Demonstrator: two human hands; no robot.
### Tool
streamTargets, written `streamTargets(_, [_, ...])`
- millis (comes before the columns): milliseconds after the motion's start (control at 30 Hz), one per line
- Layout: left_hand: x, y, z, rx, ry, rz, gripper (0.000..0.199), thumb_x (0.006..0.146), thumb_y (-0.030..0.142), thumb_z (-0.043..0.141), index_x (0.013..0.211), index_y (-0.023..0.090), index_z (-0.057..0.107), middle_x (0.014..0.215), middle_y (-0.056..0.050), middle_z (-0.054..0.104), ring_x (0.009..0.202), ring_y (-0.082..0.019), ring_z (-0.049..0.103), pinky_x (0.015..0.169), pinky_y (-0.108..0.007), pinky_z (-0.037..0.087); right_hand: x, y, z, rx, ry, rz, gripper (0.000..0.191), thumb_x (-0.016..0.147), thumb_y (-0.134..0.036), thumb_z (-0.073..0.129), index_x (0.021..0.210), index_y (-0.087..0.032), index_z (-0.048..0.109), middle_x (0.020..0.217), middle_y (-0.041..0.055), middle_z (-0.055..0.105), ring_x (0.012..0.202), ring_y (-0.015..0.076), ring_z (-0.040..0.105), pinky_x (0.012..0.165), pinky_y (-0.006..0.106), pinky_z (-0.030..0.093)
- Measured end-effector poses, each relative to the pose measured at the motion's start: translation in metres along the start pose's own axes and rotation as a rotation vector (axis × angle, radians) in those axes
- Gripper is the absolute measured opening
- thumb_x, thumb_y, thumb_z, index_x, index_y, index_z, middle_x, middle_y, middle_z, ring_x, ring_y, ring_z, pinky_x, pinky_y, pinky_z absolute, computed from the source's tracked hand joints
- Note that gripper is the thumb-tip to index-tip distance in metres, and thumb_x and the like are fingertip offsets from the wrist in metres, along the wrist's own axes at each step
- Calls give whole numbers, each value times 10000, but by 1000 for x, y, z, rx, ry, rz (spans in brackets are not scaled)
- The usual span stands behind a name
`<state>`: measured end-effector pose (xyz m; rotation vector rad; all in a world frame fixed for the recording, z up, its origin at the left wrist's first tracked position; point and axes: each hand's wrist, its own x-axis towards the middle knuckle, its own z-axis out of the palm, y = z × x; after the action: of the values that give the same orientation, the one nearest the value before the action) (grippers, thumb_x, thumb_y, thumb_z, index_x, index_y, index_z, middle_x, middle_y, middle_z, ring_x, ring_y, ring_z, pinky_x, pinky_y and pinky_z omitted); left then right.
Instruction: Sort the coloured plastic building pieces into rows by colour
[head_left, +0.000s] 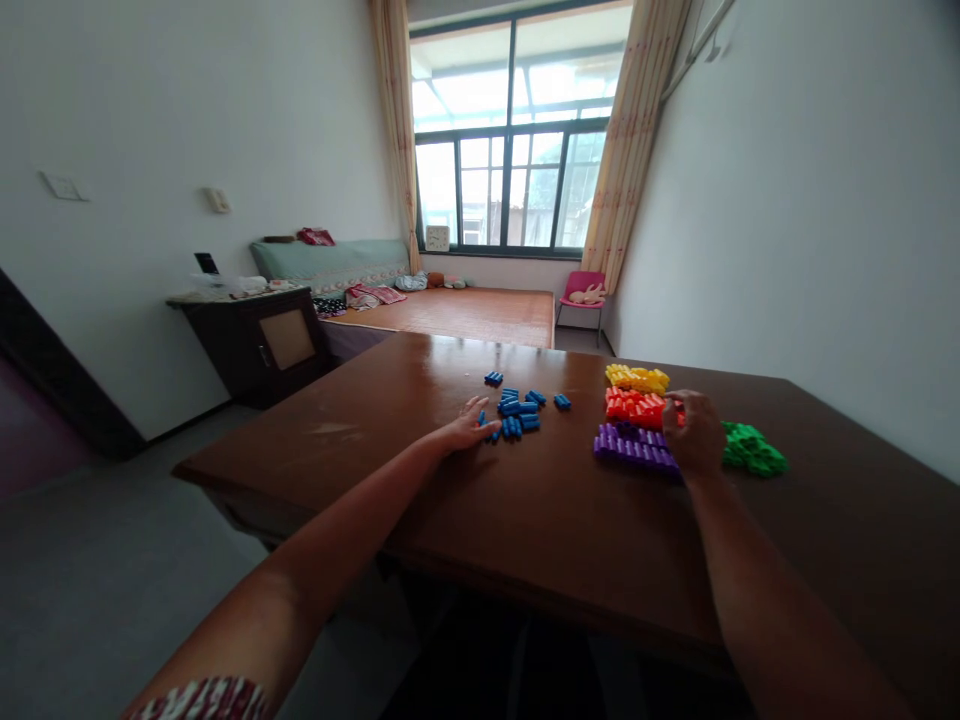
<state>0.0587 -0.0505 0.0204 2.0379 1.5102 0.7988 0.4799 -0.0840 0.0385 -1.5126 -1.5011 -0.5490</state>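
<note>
Loose blue ridged plastic blocks (511,407) lie scattered on the brown table (480,520). At their left edge rests my left hand (463,430), its fingers stretched and apart, touching the nearest blue pieces. My right hand (694,435) has bent fingers closed at the right end of a row of red ridged blocks (634,408); a bit of red shows between the fingertips. Yellow blocks (637,378) lie behind the red row and purple blocks (634,447) in front of it. To the right of this hand is a heap of green blocks (754,450).
Beyond the table stands a low bed (465,308) with clothes on it. A pink chair (583,290) holds a soft toy by the window. A dark cabinet (262,340) stands at the left, and a white wall (810,200) runs along the right.
</note>
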Motion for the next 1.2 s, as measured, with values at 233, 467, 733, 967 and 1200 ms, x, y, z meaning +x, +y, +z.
streamTargets(233, [28, -14, -18, -364, -29, 38, 467, 667, 500, 695, 979, 153, 723, 912, -67, 714, 887, -220, 646, 795, -315, 509, -6, -29, 2, 22, -77, -136, 316, 945, -333, 364, 1099, -172, 589, 1092, 123, 644, 1025, 232, 576, 962, 368, 409])
streamTargets(467, [15, -24, -28, -221, -154, 201, 381, 616, 282, 726, 982, 181, 760, 795, -34, 700, 710, -164, 604, 655, -260, 475, -35, -107, 13, 152, -399, -341, 264, 934, -306, 415, 1059, -221, 632, 1098, 93, 678, 1043, 231, 602, 932, 363, 418])
streamTargets(733, [10, -1, -8, -817, 223, -11, 294, 650, 321, 737, 869, 125, 725, 701, -27, 647, 626, -123, 575, 568, -226, 472, -59, -230, 52, 639, -770, -15, 286, 882, -469, 525, 1045, -236, 562, 911, 45, 688, 653, 181, 622, 656, 338, 502])
streamTargets(967, [7, 12, -13, -882, 168, 48, 439, 693, 499, 725, 947, 141, 711, 761, -37, 674, 684, -138, 608, 631, -247, 508, -69, -269, 78, 914, -748, 330, 289, 885, -503, 488, 998, -238, 472, 808, 26, 657, 605, 166, 599, 528, 293, 491])
streamTargets(1200, [10, 13, -8, -825, 35, 112, 470, 671, 532, 747, 942, 149, 720, 815, -48, 684, 653, -125, 585, 577, -235, 477, -53, -232, 68, 779, -796, 207, 286, 923, -461, 423, 923, -233, 596, 755, -3, 653, 631, 154, 581, 645, 296, 487])
